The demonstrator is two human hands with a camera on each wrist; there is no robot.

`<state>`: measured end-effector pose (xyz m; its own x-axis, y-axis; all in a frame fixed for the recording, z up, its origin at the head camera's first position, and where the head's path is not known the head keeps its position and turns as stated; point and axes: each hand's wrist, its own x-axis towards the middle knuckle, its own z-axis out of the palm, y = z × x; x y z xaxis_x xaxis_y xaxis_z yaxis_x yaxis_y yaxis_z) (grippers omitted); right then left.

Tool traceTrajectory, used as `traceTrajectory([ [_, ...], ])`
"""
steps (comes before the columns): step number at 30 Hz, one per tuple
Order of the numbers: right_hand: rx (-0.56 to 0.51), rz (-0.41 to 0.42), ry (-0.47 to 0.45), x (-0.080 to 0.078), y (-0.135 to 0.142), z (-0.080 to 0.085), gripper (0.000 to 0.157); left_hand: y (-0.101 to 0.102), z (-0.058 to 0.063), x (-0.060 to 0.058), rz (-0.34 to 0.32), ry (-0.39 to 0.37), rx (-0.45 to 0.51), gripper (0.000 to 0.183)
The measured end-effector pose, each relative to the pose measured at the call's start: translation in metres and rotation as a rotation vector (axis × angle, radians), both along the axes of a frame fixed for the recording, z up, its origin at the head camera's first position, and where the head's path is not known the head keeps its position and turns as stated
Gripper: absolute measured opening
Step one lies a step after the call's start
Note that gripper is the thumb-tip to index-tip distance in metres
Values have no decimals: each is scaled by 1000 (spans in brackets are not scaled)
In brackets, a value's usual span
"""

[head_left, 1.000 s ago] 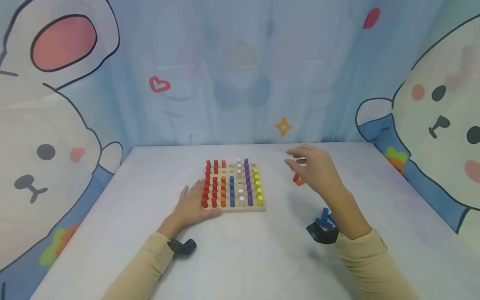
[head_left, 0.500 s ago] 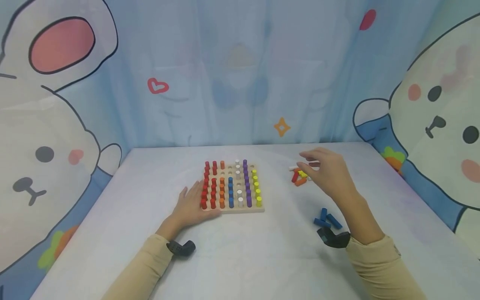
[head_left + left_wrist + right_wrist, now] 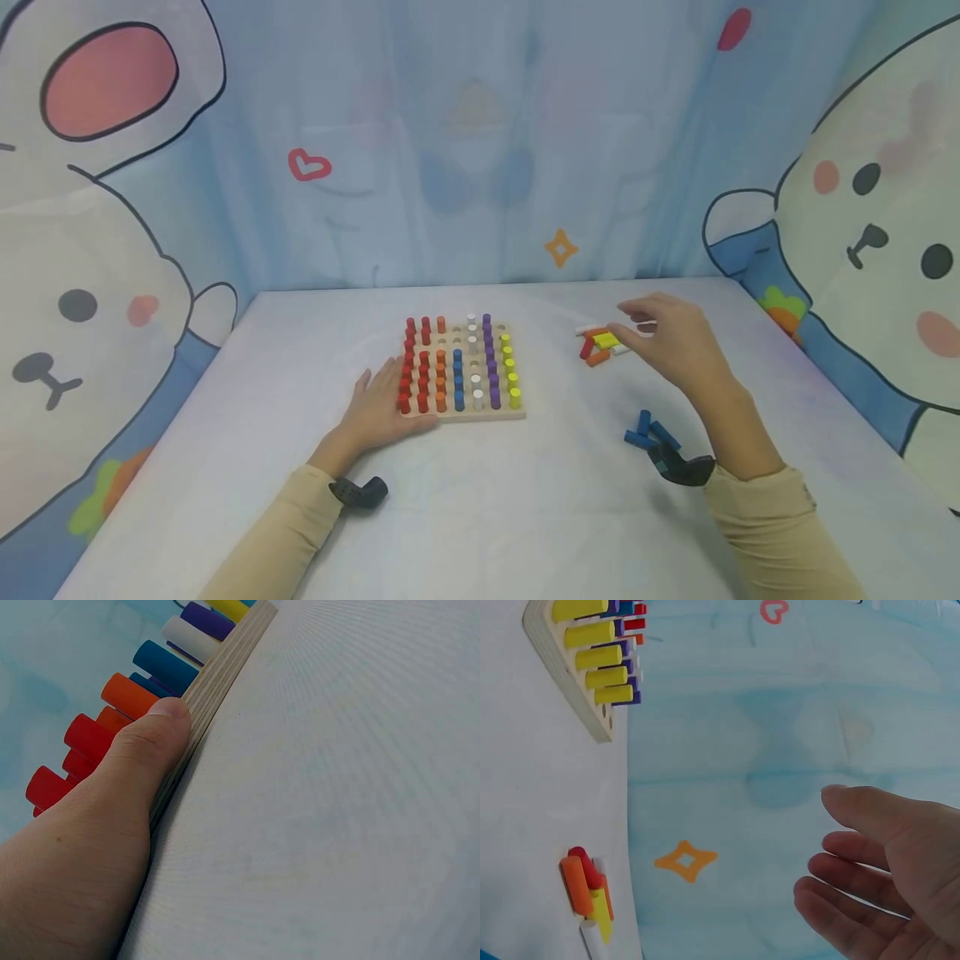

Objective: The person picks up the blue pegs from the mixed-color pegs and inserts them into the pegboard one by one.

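Observation:
A wooden peg board [image 3: 491,417] stands mid-table, its rows filled with red, orange, blue, white, purple and yellow pegs and a few bare holes. My left hand [image 3: 378,410] rests against its near left corner. In the left wrist view, the thumb [image 3: 154,739] lies along the board's front edge, beside an orange peg [image 3: 129,694]. To the right of the board, my right hand [image 3: 678,337] hovers in the air with loosely bent fingers and nothing in them. Just left of it lies a small pile with a yellow peg [image 3: 606,341], an orange peg [image 3: 597,358] and a red peg [image 3: 585,866].
Several loose blue pegs [image 3: 651,432] lie on the white tablecloth [image 3: 540,508], near the right wrist camera [image 3: 681,465]. A light blue curtain [image 3: 480,208] printed with cartoon animals closes off the back and sides.
My right hand has drawn back to the right, uncovering more of the mixed pile and the blue pegs. The left hand keeps its place at the board.

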<state>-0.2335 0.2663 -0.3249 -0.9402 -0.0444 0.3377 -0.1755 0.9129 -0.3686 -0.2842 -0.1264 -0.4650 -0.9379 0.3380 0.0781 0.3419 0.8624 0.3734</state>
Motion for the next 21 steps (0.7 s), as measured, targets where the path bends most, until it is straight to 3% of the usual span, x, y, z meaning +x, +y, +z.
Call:
traceTrajectory([
  [11,92,28,-271,-6,19,-3,52,-1,-6,-2,3,4,1,118],
  [21,176,84,-439,-13,31,-15,56,-1,-4,-3,9,0,-1,120],
])
